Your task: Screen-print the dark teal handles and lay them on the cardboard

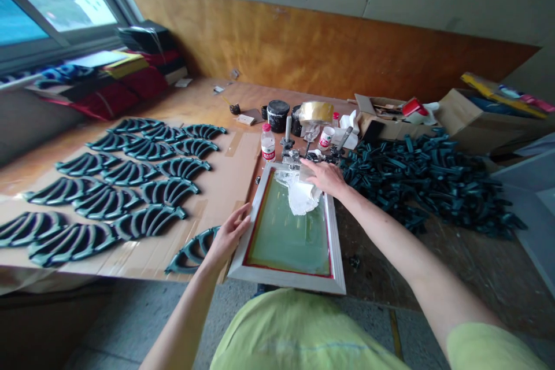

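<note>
A screen-printing frame [339, 243] with a pale border and a green mesh [281, 237] lies in front of me. White ink [303, 198] is spread thickly over the far part of the mesh. In my right hand [326, 178] is a flat, light scraper [307, 173], pressed at the far end of the frame beside the ink. My left hand [232, 232] rests against the frame's left edge, fingers extended and slightly bent. Below its wrist lies one dark green, fan-shaped slatted part [195, 250]. A metal clamp [291, 155] stands at the frame's far end.
Rows of similar green parts [108, 191] cover the cardboard [225, 179] to the left. A heap of green parts [416, 179] lies right. Behind the frame stand a red-capped bottle [267, 144], a black tub [278, 115] and a tape roll [316, 112]. Cardboard boxes [466, 121] stand back right.
</note>
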The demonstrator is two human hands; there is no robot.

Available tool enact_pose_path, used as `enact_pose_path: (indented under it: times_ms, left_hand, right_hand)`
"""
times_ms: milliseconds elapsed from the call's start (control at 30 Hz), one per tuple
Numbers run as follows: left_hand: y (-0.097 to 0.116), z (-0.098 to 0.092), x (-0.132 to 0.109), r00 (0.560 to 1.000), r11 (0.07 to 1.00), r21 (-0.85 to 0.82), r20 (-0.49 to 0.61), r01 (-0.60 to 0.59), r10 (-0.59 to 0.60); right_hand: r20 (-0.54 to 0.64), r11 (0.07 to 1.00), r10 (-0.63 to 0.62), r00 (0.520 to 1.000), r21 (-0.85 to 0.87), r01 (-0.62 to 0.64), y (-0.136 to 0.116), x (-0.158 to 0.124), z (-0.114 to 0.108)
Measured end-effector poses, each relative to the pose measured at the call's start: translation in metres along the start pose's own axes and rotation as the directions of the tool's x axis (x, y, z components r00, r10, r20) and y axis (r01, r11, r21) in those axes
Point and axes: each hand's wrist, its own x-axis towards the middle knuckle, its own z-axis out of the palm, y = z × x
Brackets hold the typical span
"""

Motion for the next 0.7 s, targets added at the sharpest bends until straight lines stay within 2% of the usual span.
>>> enact_pose_path:
  times_ms: [67,133,233,300,367,467,533,600,633,700]
  left_hand:
    - [0.023,0.0,-0.004,0.999,0.999,0.003,0.002,-0.049,0.049]
    - [0.048,0.002,-0.004,0.995,0.995,0.016,-0.013,-0.102,0.102]
    - [0.086,0.013,0.008,0.967,0.967,-0.041,-0.057,-0.253,0.25]
    - [0.109,0.023,0.02,0.919,0.916,-0.093,-0.087,-0.391,0.383]
    - [0.129,0.033,0.032,0.874,0.87,-0.098,-0.103,-0.483,0.474]
    - [0.148,0.044,0.044,0.855,0.848,-0.114,-0.103,-0.518,0.509]
    - [0.145,0.048,0.046,0.849,0.837,-0.151,-0.135,-0.526,0.51]
    - [0.125,0.052,0.044,0.865,0.852,-0.172,-0.187,-0.495,0.465]
    - [0.109,0.055,0.041,0.893,0.882,-0.166,-0.186,-0.441,0.411]
    - [0.071,0.062,0.03,0.974,0.968,-0.112,-0.07,-0.223,0.216]
  right_hand:
    - [-0.058,0.997,0.081,0.995,-0.012,-0.082,0.011,0.012,-0.011]
    - [-0.166,0.983,0.182,0.969,0.025,-0.18,0.032,0.01,-0.018]
    - [-0.28,0.929,0.37,0.886,0.112,-0.353,0.071,-0.015,-0.013]
    - [-0.259,0.886,0.463,0.848,0.145,-0.44,0.088,-0.039,0.003]
    - [-0.175,0.875,0.476,0.862,0.188,-0.445,0.088,-0.062,0.028]
    - [-0.06,0.924,0.309,0.949,0.254,-0.284,0.064,-0.085,0.067]
    - [-0.021,0.957,0.166,0.986,0.244,-0.156,0.043,-0.09,0.083]
    - [0.002,0.975,0.089,0.996,0.205,-0.087,0.028,-0.09,0.086]
    - [0.008,0.979,0.07,0.998,0.19,-0.07,0.022,-0.089,0.083]
    - [-0.016,0.984,0.039,0.999,0.173,-0.035,0.009,-0.09,0.071]
